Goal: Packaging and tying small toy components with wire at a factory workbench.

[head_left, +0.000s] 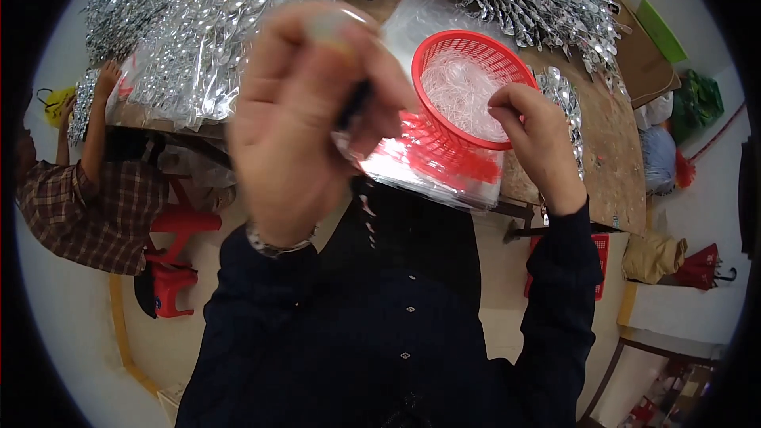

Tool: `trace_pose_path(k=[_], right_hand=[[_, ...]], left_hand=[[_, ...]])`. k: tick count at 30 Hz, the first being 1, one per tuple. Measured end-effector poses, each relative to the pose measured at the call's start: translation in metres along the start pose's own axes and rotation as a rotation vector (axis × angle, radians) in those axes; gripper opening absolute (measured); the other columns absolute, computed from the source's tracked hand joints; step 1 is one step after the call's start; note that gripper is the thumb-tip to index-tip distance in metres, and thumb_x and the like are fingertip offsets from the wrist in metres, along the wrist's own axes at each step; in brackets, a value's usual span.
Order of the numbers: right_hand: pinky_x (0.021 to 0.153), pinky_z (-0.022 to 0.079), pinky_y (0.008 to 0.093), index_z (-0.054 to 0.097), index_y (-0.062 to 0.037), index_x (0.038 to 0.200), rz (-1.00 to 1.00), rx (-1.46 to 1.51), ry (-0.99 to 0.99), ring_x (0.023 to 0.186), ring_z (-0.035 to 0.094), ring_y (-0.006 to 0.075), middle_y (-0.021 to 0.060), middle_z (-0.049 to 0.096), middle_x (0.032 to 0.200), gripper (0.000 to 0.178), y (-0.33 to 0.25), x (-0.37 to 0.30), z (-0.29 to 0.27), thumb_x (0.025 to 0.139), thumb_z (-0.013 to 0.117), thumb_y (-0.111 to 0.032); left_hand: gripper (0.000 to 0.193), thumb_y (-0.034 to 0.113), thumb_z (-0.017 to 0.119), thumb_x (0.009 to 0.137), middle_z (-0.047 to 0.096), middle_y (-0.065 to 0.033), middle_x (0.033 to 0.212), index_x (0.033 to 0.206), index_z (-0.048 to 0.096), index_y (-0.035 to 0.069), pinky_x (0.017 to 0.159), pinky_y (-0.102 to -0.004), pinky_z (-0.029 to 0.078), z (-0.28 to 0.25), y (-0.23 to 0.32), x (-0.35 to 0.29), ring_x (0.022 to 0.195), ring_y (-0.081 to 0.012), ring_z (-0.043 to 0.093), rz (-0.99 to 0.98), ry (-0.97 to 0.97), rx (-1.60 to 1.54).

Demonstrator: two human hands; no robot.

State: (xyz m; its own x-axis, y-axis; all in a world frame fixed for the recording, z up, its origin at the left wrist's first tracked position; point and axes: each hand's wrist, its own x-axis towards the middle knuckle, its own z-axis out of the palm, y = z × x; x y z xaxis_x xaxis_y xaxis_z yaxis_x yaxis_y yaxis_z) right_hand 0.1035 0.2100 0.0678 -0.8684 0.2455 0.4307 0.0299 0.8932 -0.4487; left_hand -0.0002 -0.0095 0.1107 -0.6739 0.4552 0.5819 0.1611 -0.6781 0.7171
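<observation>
My left hand (305, 119) is raised close to the camera and blurred by nearness and motion. Its fingers are curled closed around something dark that I cannot make out. Below it hangs a thin twisted light-and-dark strip (366, 214). At the right rim of a red plastic basket (476, 143), my right hand (539, 131) has thumb and forefinger pinched together; what they hold, if anything, is too small to see. Fine whitish transparent strands (456, 91) fill the basket. It stands on a stack of shiny transparent plastic bags (412, 166) at the table's near edge.
Silver foil garlands (507, 0) heap along the back of the wooden table (610, 150), and bagged ones (214, 47) lie left. A co-worker in a checked shirt (87, 210) sits far left beside red stools (170, 285). Under the table's right side is another red basket (600, 265).
</observation>
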Motion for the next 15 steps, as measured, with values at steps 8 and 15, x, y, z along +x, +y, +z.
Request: trace_pose_path(k=[8,15], right_hand=[[0.068,0.048,0.033,0.06,0.0005,0.087,-0.032,-0.026,-0.062,0.077,0.062,0.0267,0.0141,0.063,0.081,0.01,0.025,0.025,0.023,0.078,0.062,-0.004],[0.07,0.047,0.0361,0.06,0.0004,0.084,-0.082,-0.14,-0.084,0.079,0.06,0.0302,0.0136,0.061,0.083,0.01,0.033,0.035,0.035,0.076,0.063,-0.005]], left_hand=[[0.015,0.015,0.048,0.096,0.06,-0.0054,0.081,0.101,0.054,0.002,0.055,-0.0191,0.041,-0.011,-0.078,-0.042,0.067,-0.0095,0.054,-0.583,-0.026,-0.207],[0.02,0.016,0.046,0.097,0.059,-0.001,0.082,0.107,0.055,0.002,0.061,-0.0187,0.044,-0.018,-0.101,-0.068,0.07,-0.006,0.054,-0.69,-0.075,-0.104]])
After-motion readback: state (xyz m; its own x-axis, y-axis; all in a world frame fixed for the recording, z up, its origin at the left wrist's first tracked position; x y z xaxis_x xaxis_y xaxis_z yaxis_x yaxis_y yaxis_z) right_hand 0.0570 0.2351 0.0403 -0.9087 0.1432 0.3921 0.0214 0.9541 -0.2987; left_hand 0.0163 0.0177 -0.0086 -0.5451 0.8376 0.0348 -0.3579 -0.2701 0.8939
